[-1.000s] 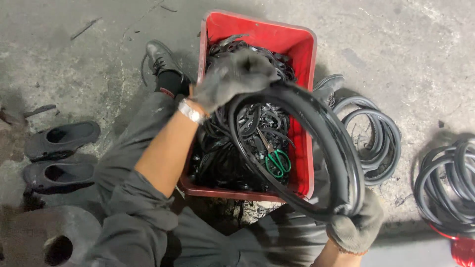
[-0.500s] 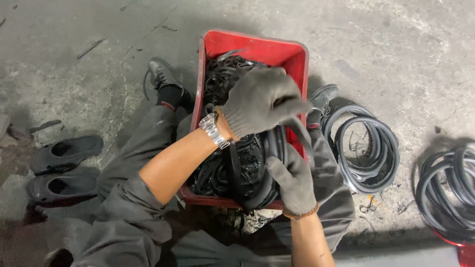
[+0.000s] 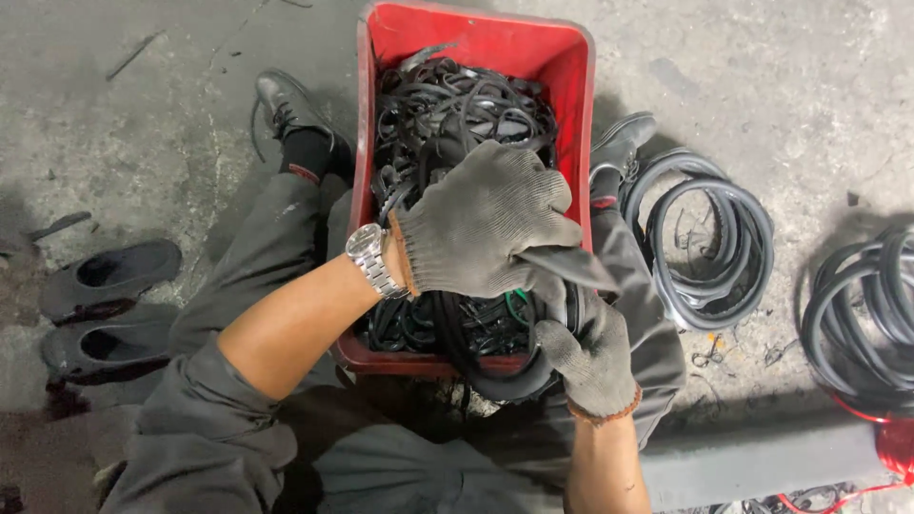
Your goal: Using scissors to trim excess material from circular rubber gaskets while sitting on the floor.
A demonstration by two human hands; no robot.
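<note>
I see the left hand [image 3: 490, 224] pinching a flat rubber strip [image 3: 571, 268], the right hand's [image 3: 586, 352] fingers wrapped around the black rubber ring [image 3: 505, 381] at the red crate's [image 3: 571, 114] near edge, steadying it.

No packages, labels, signs or screens appear in the head view. The nearest thing to a container is an open red plastic crate [image 3: 571, 105], rectangular with rounded corners, standing on the concrete floor between the person's legs, unlabelled on every visible wall. A small part of a second red object [image 3: 895, 443] shows at the right edge, its kind not discernible.
</note>
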